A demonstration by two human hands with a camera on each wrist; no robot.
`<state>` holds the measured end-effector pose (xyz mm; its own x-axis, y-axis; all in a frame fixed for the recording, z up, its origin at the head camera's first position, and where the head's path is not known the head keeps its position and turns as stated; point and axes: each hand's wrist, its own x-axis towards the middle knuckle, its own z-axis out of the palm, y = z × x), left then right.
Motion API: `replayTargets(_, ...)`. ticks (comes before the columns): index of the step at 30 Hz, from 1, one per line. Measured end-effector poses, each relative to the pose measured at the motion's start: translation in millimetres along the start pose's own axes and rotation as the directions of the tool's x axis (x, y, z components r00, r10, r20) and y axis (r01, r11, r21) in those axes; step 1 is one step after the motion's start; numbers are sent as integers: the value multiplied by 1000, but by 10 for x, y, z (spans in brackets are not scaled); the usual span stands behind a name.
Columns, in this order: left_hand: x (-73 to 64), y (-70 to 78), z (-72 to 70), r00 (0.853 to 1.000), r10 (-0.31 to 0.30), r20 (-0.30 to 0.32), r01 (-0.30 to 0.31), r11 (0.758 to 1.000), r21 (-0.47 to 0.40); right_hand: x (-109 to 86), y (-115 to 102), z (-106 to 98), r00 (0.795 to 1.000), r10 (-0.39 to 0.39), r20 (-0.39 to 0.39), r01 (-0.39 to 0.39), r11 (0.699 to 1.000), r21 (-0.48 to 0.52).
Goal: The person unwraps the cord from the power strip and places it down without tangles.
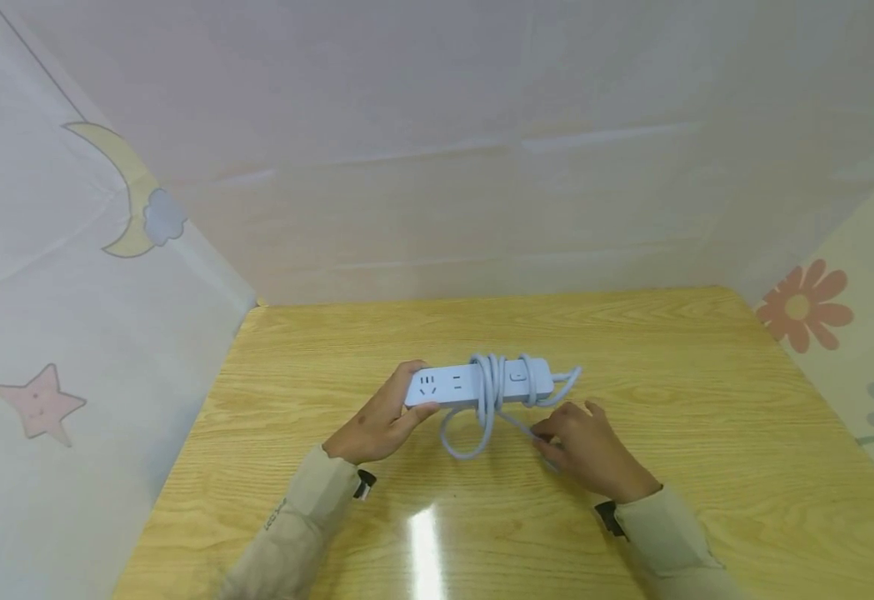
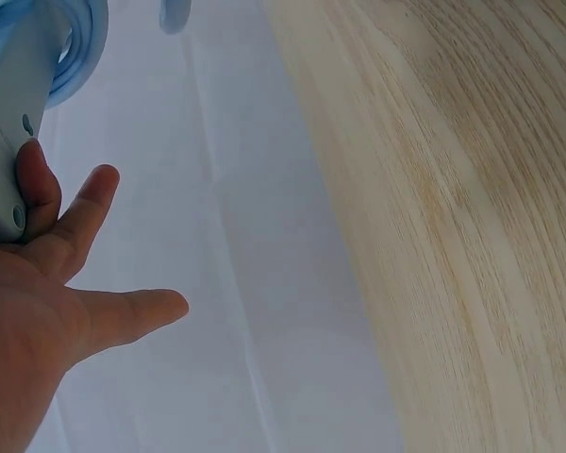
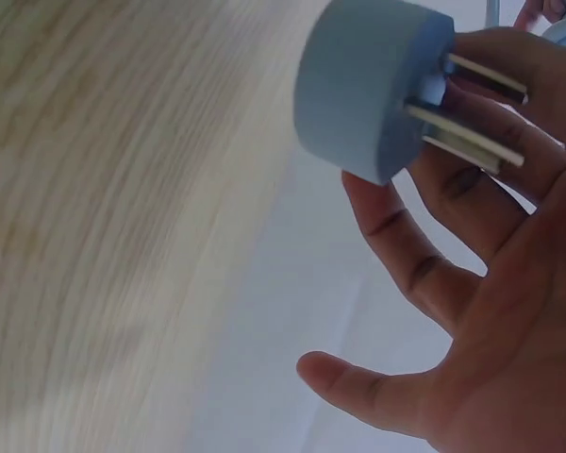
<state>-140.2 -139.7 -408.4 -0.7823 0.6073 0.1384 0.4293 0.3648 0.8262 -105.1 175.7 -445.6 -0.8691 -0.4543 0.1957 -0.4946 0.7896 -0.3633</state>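
Note:
A white power strip (image 1: 446,384) is held up over the table, its sockets facing up. My left hand (image 1: 382,423) grips its left end between thumb and fingers; the left wrist view shows the strip's underside (image 2: 2,132) against the curled fingers. The strip's white cord (image 1: 487,385) is wound several times about its middle and right part, and a loose loop hangs below. To the lower right, my right hand (image 1: 590,446) holds the cord's plug end. In the right wrist view the plug (image 3: 354,90) shows three metal prongs (image 3: 467,127) pointing toward the palm.
Beneath both hands is a wood-grain table (image 1: 317,342), with a bright light reflection near its front. A pale cloth wall (image 1: 422,225) stands behind it, and printed side walls with a moon (image 1: 117,154) and a flower (image 1: 796,307) flank it.

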Motion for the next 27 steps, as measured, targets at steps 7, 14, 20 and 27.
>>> replayTargets(7,-10,11,2,1000,5,-2,-5,1000,4,-23,-22,58,998,-3,64,0,999,48)
replayTargets(14,-1,11,3,1000,15,-1,-15,1000,2,-24,-74,102,994,-8,110,2,999,53)
replayTargets(20,9,13,0,999,32,-4,-32,999,6,-23,-96,140,992,-12,125,7,999,38)
replayTargets(27,19,13,-5,999,34,-4,-34,999,3,-30,-110,184,992,-25,122,21,999,37)
